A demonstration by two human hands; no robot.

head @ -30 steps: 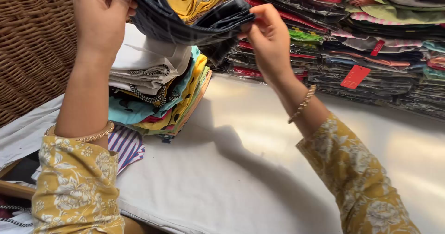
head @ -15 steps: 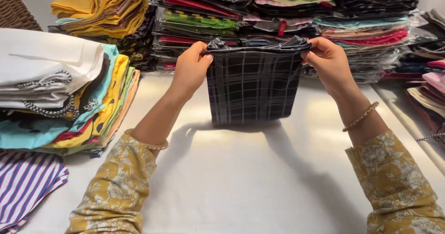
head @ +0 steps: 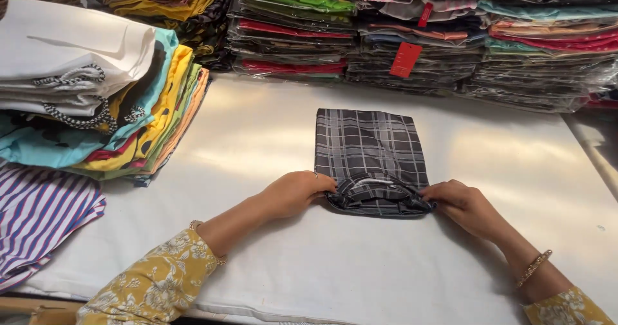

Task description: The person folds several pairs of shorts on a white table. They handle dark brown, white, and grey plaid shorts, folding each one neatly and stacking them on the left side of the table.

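Checked dark garment (head: 368, 151) lies flat on the white table (head: 257, 145) in the head view, folded into a narrow upright rectangle, its near end bunched into a rumpled band between the two hands. At that band's left corner the left hand (head: 296, 193) rests with fingers curled over the cloth, thumb tucked under the edge so far as I can tell; it is closed on the fabric, not spread open. At the band's right corner the right hand (head: 465, 204) pinches the hem, fingertips pressed together on the cloth. So the garment stretches away from the grip, most of it lying beyond the knuckles and only the near hem caught between them. Left of the garment, well apart, a pile of folded clothes (head: 96, 87) in white, turquoise and yellow leans towards it, and nearer the camera lies a striped piece (head: 38, 215). Beyond the garment, wrapped packets (head: 418, 35) are stacked in rows, one bearing a red tag (head: 405, 59). In my judgement the risk is a crooked fold: if one hand pulls harder than the other, the band would skew and the neat far edges would slide on the smooth table.
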